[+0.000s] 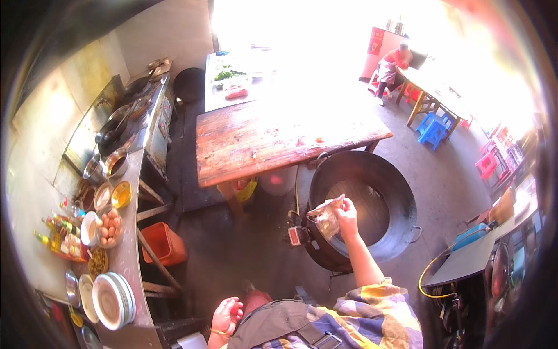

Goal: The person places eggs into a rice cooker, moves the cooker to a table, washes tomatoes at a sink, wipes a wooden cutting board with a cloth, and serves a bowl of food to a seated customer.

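Pinched in my right hand (346, 213) is a thin, crumpled, light-coloured sheet or bag (326, 218), partly see-through; its material I cannot tell for sure. It hangs over the left part of a very large dark metal wok (392, 179) with loop handles, which stands low beside the wooden table (244, 144). A small boxy device with a red face (298, 236) is at the wok's left rim. My left hand (226, 315) is near my apron at the bottom, fingers loosely curled, with no object seen in it.
On the left, a metal counter (139, 209) holds stacked plates (111, 301), a bowl of eggs (110, 227) and bottles. Beneath it stands an orange bin (163, 244). A stove (152, 113) lies beyond. A person (390, 67) leans over a far table; a dark cabinet (462, 261) stands right.
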The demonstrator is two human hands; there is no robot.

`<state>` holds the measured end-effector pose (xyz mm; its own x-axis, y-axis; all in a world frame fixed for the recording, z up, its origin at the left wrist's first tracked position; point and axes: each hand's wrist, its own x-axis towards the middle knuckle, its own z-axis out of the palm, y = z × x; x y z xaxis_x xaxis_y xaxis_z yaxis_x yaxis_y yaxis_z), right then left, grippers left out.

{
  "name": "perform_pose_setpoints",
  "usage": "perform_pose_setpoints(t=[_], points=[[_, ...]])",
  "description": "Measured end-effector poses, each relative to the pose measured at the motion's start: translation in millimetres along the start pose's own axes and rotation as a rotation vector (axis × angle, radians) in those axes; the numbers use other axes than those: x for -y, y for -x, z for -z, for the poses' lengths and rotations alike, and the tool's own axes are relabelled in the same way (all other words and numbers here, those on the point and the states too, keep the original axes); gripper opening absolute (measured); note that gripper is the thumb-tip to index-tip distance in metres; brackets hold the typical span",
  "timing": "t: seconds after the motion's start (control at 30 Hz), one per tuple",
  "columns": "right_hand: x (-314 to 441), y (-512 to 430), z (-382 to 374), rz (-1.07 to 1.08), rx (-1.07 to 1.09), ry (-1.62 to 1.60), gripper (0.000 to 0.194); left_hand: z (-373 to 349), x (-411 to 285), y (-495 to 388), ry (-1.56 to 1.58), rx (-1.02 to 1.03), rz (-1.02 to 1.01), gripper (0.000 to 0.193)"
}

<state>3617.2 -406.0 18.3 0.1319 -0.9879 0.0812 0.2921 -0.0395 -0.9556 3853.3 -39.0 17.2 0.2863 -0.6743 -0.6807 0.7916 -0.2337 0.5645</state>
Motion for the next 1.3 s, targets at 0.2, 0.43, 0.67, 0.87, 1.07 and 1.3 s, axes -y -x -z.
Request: perform_pose_setpoints(t=[0.2, 0.43, 0.67, 0.87, 1.07, 1.3], points=[[0.4, -122.9, -72.1, 0.160, -0.119, -0.016, 0.015, 0.0, -99.8, -95.6, -0.051, -0.077, -0.029, 0.012], [-25.8, -230.1, -136.7, 0.577, -0.154, 0.684, 0.020, -43.6, -226.5, -201.0, -0.216, -0.032, -0.076, 0.011], [-159.9, -311.9, -153.4, -0.079, 0.495, 1.493, 0.062, -92.3, -255.6, -291.8, -0.282, 0.041, 0.085, 0.014], [-216.6, -365.5, -125.9, 0.036, 0.591, 1.680, 0.057, -157.5, -278.7, -370.0, -0.667, 0.202, 0.066, 0.029], [-201.1, -504.1, 1.0, -0.287, 0.075, 2.053, 0.063, -268.8, -295.3, -435.3, -0.691, 0.168, 0.121, 0.020], [-149.4, -491.8, 119.1, -0.488, -0.573, 1.873, 0.047, -301.5, -300.7, -464.6, -0.431, 0.093, 0.276, 0.016]])
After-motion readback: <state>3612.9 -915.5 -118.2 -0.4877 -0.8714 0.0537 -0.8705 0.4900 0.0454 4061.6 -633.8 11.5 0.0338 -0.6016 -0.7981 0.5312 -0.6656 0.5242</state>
